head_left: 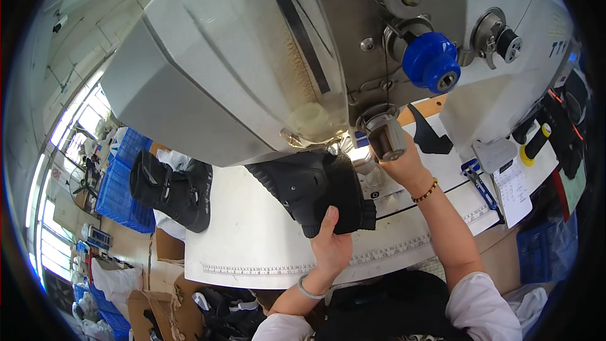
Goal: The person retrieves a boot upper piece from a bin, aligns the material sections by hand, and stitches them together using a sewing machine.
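Observation:
My left hand (331,244) grips the near edge of a black boot upper (315,192), thumb on top and fingers underneath. The upper has small metal eyelets and a ribbed edge. Its far end lies under the head of a large white sewing machine (208,69), by the lit needle area. Reaching in from the right, my right hand (406,165) is beside the machine's metal cylinder-shaped part (386,139). That part and the machine hide its fingers, so I cannot see whether it holds anything.
A finished-looking black boot (173,189) stands on the left of the white table (240,259), which has a ruler strip along its front. Blue crates (123,180) and cardboard boxes (151,309) are at the left. A blue tool (481,186), paper (512,192) and black thread spool (535,145) sit right.

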A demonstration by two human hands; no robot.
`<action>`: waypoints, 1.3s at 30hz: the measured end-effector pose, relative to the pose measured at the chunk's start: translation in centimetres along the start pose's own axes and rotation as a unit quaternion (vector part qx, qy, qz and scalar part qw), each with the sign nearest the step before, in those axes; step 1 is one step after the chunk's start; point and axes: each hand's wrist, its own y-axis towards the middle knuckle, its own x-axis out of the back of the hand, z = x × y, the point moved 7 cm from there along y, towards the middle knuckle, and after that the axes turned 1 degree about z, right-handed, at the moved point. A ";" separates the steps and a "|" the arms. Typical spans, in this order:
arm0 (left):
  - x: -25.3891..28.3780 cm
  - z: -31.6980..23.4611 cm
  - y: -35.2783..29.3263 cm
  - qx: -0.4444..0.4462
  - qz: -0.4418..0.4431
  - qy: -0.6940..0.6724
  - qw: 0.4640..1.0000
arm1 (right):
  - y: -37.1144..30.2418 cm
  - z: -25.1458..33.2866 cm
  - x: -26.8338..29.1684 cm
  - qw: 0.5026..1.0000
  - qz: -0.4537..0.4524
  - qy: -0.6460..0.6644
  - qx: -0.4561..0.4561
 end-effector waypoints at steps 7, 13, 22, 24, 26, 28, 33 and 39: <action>0.3 -0.7 0.4 0.024 -0.003 0.012 1.000 | 0.6 1.1 0.8 0.988 0.027 -0.125 0.086; 0.0 -0.8 0.6 0.014 0.002 0.011 1.000 | 0.7 1.0 0.7 0.992 0.020 -0.108 0.063; -0.1 -1.9 1.7 0.021 -0.025 0.050 0.998 | 0.7 1.1 1.0 0.992 0.001 -0.100 0.070; 0.3 -2.2 2.0 0.025 -0.025 0.045 0.998 | 0.5 1.0 0.7 0.987 0.011 -0.135 0.086; 0.8 -1.9 2.1 0.054 0.000 0.005 0.999 | 0.4 0.9 0.4 0.988 0.016 -0.127 0.085; 0.4 -2.0 1.8 0.048 0.006 0.008 0.999 | 0.4 1.1 0.6 0.990 0.017 -0.115 0.079; 0.4 -2.1 1.9 0.047 0.006 0.004 0.999 | 0.6 1.9 0.9 0.983 0.011 -0.139 0.121; 0.5 -2.6 2.1 0.082 0.014 0.023 0.996 | 0.7 1.9 1.0 0.987 -0.001 -0.131 0.099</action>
